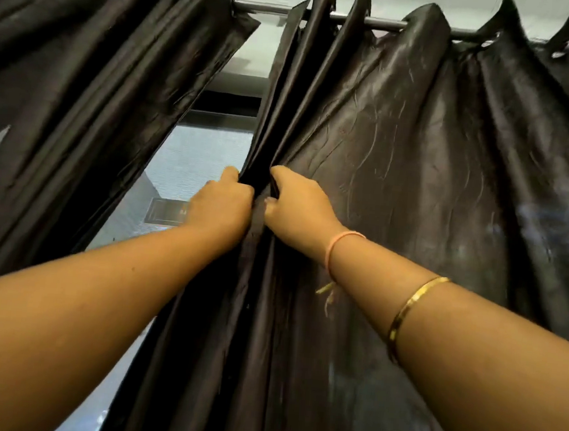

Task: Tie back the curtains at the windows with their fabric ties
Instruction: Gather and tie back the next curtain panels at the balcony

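Looks up at two dark, glossy curtains on a metal rod [270, 8] near the ceiling. Finds the left curtain [82, 77] bunched toward the rod's left end, slanting aside in long folds. Finds the right curtain [417, 175] spread from the rod's middle to its right end, threaded through metal eyelets [562, 52], creased and scuffed with pale marks. Shows between them a strip of window [195, 159], dark-framed at the top, pale grey beyond the glass. Reaches up with both bare arms to the inner edge of the right curtain, below the rod's middle. Holds the left grip [222, 206] curled round the gathered pleats of that edge from the window side, most fingers tucked into the cloth and out of sight, one digit raised against the fold. Holds the right grip [299, 209] just beside it, on the room side of the same bunch, fingers bent and pinching a fold, back of the hand toward the camera. Sets the two grips almost touching, with only the bunched pleats between them. Wears on the right wrist a pink band [337, 245] with loose yellowish thread ends, and farther down the forearm a gold bangle [408, 312]. Leaves the cloth below the grips in tight vertical folds down to the lower edge of view.
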{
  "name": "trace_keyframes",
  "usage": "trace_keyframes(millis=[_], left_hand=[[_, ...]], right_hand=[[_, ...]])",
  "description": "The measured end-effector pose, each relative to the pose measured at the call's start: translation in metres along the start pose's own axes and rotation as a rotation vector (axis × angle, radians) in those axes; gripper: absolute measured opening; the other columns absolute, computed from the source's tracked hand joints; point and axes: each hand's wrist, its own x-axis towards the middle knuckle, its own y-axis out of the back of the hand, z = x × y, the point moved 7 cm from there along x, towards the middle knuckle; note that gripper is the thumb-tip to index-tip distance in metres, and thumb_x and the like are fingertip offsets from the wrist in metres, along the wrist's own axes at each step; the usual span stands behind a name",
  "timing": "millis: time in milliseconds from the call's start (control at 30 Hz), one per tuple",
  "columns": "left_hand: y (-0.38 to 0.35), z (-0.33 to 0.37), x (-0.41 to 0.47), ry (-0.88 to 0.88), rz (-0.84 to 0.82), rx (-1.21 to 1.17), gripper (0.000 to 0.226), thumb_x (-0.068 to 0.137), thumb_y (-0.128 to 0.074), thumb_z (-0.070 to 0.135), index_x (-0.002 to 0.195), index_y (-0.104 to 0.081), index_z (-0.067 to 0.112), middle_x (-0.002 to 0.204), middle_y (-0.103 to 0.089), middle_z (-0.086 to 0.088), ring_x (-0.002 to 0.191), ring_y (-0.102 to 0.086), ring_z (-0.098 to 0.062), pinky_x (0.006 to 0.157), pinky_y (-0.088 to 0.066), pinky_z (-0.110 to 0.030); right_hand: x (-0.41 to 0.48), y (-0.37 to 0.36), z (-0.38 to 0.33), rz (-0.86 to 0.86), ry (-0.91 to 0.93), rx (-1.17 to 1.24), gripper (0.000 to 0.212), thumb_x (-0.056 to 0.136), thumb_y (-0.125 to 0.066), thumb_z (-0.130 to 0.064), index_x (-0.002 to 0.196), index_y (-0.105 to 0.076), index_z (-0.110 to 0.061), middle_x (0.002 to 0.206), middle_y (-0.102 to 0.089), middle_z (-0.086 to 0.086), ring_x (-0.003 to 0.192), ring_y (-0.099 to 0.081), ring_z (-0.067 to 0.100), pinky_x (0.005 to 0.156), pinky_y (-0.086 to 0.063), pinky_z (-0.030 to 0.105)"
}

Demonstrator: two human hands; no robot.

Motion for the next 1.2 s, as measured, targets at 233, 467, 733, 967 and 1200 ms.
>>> trace_keyframes(millis=[233, 467, 733, 967, 1200], left_hand=[[-0.015, 0.039, -0.002, -0.012, -0.024, -0.440, 0.072, 0.082, -0.048, 0.004, 0.145, -0.017, 0.020, 0.091, -0.051, -0.006, 0.080, -0.048, -0.025, 0.067, -0.034, -0.035], [-0.023, 0.058, -0.004, -0.023, -0.247, -0.769, 0.026, 0.082, -0.044, -0.008, 0.089, -0.061, 0.010, 0.096, -0.066, -0.023, 0.089, -0.063, -0.034, 0.080, -0.054, -0.045], [-0.022, 0.065, -0.006, -0.024, -0.302, -0.858, 0.034, 0.079, -0.039, -0.014, 0.086, -0.061, 0.012, 0.094, -0.065, -0.025, 0.087, -0.063, -0.035, 0.078, -0.053, -0.048], [-0.021, 0.072, -0.015, 0.112, -0.367, -1.078, 0.023, 0.079, -0.041, -0.006, 0.072, -0.057, 0.009, 0.068, -0.056, -0.014, 0.061, -0.054, -0.024, 0.056, -0.046, -0.029], [-0.013, 0.072, -0.011, 0.106, -0.089, -0.520, 0.089, 0.081, -0.056, 0.003, 0.148, -0.002, 0.025, 0.123, -0.051, -0.019, 0.096, -0.053, -0.031, 0.073, -0.041, -0.036]], right_hand=[[-0.022, -0.001, 0.041, -0.019, -0.043, 0.117, 0.051, 0.082, -0.052, -0.008, 0.132, -0.048, -0.014, 0.130, -0.058, 0.009, 0.119, -0.052, 0.028, 0.098, -0.041, 0.032], [-0.030, 0.007, 0.057, -0.048, -0.057, 0.334, 0.060, 0.080, -0.059, -0.005, 0.136, -0.046, -0.021, 0.083, -0.065, -0.003, 0.075, -0.055, 0.007, 0.073, -0.047, 0.022], [-0.036, 0.017, 0.051, -0.065, -0.075, 0.414, 0.065, 0.079, -0.059, 0.001, 0.138, -0.041, -0.018, 0.065, -0.050, 0.002, 0.069, -0.051, 0.017, 0.071, -0.047, 0.036], [-0.041, 0.013, 0.050, -0.199, -0.108, 0.625, 0.062, 0.079, -0.057, 0.013, 0.133, -0.044, -0.014, 0.066, -0.050, 0.004, 0.059, -0.050, 0.011, 0.057, -0.043, 0.022], [-0.039, 0.048, 0.090, -0.110, -0.244, 0.272, 0.039, 0.084, -0.059, -0.006, 0.122, -0.057, -0.013, 0.102, -0.065, 0.008, 0.089, -0.062, 0.019, 0.080, -0.051, 0.032]])
